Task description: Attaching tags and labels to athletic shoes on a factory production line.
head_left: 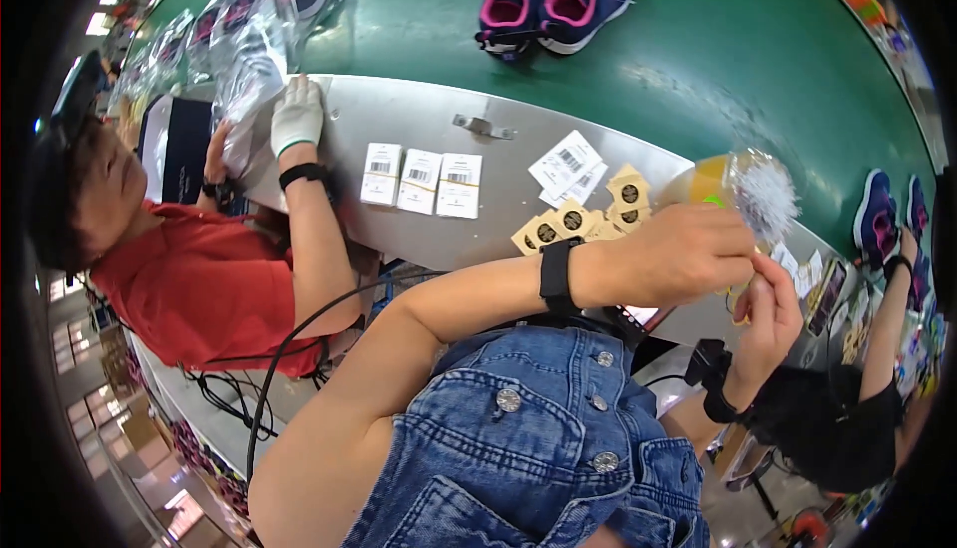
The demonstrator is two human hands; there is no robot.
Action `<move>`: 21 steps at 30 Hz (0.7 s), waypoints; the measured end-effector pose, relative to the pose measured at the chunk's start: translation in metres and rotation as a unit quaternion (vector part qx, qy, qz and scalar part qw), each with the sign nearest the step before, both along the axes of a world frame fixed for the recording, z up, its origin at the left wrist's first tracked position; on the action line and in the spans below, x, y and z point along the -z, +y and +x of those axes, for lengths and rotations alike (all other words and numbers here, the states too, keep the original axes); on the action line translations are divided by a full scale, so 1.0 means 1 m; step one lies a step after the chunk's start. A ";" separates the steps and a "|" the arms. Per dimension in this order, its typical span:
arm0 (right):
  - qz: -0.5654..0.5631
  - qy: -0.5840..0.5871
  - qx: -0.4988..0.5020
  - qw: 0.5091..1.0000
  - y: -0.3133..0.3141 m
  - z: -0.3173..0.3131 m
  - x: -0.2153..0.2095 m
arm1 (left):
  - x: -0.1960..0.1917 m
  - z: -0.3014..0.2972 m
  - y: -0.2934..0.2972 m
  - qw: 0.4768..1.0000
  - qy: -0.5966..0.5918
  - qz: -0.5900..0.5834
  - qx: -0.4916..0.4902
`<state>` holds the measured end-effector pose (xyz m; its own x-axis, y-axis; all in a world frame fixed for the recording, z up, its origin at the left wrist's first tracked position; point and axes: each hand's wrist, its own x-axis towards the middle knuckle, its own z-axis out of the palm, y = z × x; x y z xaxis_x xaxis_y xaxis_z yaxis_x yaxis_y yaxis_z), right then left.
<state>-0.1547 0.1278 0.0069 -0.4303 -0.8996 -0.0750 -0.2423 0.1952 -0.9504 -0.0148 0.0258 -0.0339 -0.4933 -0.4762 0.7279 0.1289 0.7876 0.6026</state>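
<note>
My left hand (678, 254) is closed, its fingers curled together at the right of the metal ledge. Close against it, my right hand (766, 314) has thumb and finger pinched. Between the two hands shows a bit of something small and yellowish, too covered to name. Tan tags (573, 219) with round black emblems lie spread beside my left wrist. Just beyond my hands rests a clear bag of thin white strands (764, 194), next to a tan rounded item (710, 177). White barcode cards (568, 166) lie loose behind the tan tags.
Banded stacks of barcode cards (420, 181) sit on the metal ledge (339, 115). Navy and pink shoes (553, 5) stand on the green belt (409, 25). A person in red (214, 289) handles bagged shoes at left; another person's arm (885, 319) reaches toward shoes at right.
</note>
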 end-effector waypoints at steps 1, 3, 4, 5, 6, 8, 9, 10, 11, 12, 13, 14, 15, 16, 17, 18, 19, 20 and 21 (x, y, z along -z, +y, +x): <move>-0.005 -0.039 -0.005 0.999 -0.001 0.001 -0.002 | -0.003 0.001 -0.001 0.999 0.007 -0.031 -0.002; -0.008 -0.069 -0.005 0.998 -0.002 0.001 -0.005 | -0.009 0.003 -0.005 0.998 0.004 -0.063 -0.004; -0.002 -0.066 -0.013 0.998 -0.002 -0.001 -0.005 | -0.013 0.003 -0.006 0.995 0.003 -0.095 0.001; 0.003 -0.061 -0.018 0.998 -0.002 -0.003 -0.004 | -0.015 0.006 -0.005 0.995 0.015 -0.096 0.008; -0.019 0.051 -0.001 0.998 -0.006 -0.004 0.009 | -0.015 0.011 -0.003 0.991 -0.013 -0.128 -0.021; -0.055 0.258 -0.033 0.964 -0.022 0.004 0.000 | -0.012 0.011 -0.008 0.986 -0.045 -0.154 -0.040; -0.035 0.296 -0.030 0.954 -0.027 0.009 -0.006 | -0.008 0.015 -0.009 0.987 -0.073 -0.134 -0.042; -0.083 0.319 -0.041 0.943 -0.028 0.000 0.003 | -0.009 0.012 -0.010 0.993 -0.078 -0.088 -0.023; -0.105 0.208 -0.035 0.972 -0.031 0.000 0.003 | -0.009 0.008 -0.008 0.995 -0.077 -0.060 -0.007; -0.115 0.066 -0.041 0.990 -0.030 0.000 0.004 | -0.010 0.006 -0.006 0.996 -0.083 -0.034 0.005; -0.053 -0.010 -0.077 0.996 -0.023 -0.009 0.003 | -0.014 0.004 -0.003 0.994 -0.100 0.001 0.046; -0.062 -0.066 -0.083 0.992 -0.018 -0.017 0.004 | -0.019 0.002 0.001 0.988 -0.124 0.034 0.084; -0.056 -0.145 -0.069 0.986 -0.012 -0.028 0.004 | -0.021 -0.002 0.003 0.985 -0.130 0.029 0.109; -0.051 -0.230 -0.063 0.970 -0.006 -0.034 0.005 | -0.023 0.000 0.005 0.981 -0.144 0.026 0.126; -0.060 -0.217 -0.049 0.973 0.004 -0.045 0.010 | -0.021 0.000 0.007 0.981 -0.132 0.016 0.141; 0.012 -0.249 -0.064 0.966 0.018 -0.060 0.019 | -0.017 0.000 0.009 0.981 -0.137 0.029 0.132; 0.085 -0.285 -0.081 0.951 0.029 -0.071 0.029 | -0.013 0.003 0.010 0.981 -0.146 0.045 0.118; 0.080 -0.281 -0.078 0.953 0.040 -0.076 0.037 | -0.010 0.010 0.010 0.981 -0.143 0.040 0.122; 0.150 -0.329 -0.103 0.926 0.052 -0.080 0.045 | -0.007 0.018 0.009 0.972 -0.184 0.081 0.118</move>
